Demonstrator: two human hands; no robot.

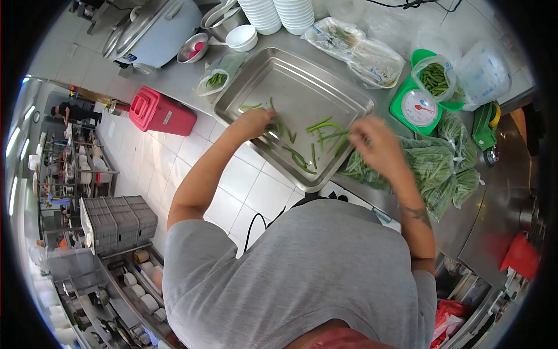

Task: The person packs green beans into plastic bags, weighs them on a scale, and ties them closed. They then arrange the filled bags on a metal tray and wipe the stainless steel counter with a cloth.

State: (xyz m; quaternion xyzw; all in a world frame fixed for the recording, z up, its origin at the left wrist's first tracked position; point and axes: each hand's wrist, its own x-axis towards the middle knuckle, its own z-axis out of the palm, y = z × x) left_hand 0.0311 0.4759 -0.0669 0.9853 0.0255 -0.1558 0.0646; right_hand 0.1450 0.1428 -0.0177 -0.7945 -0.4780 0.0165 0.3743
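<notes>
A metal tray (290,75) holds loose green beans (299,158) in its nearer half. Over its left part, my left hand (254,123) is closed in a pinch on a thin green bean (271,103) that sticks up from the fingertips. At the tray's right edge is my right hand (375,142), slightly blurred, its fingers curled together beside the tip of a bean; what they hold is hidden. Plastic bags of green vegetables (427,166) lie just right of this hand.
A green scale (419,109) bears a bag of cut beans (435,80). Left of the tray is another bag of beans (217,79). White bowls (241,38), a large cooker (157,32) and wrapped packs (357,52) stand behind. A red bin (163,113) is on the floor; a person (75,112) is far left.
</notes>
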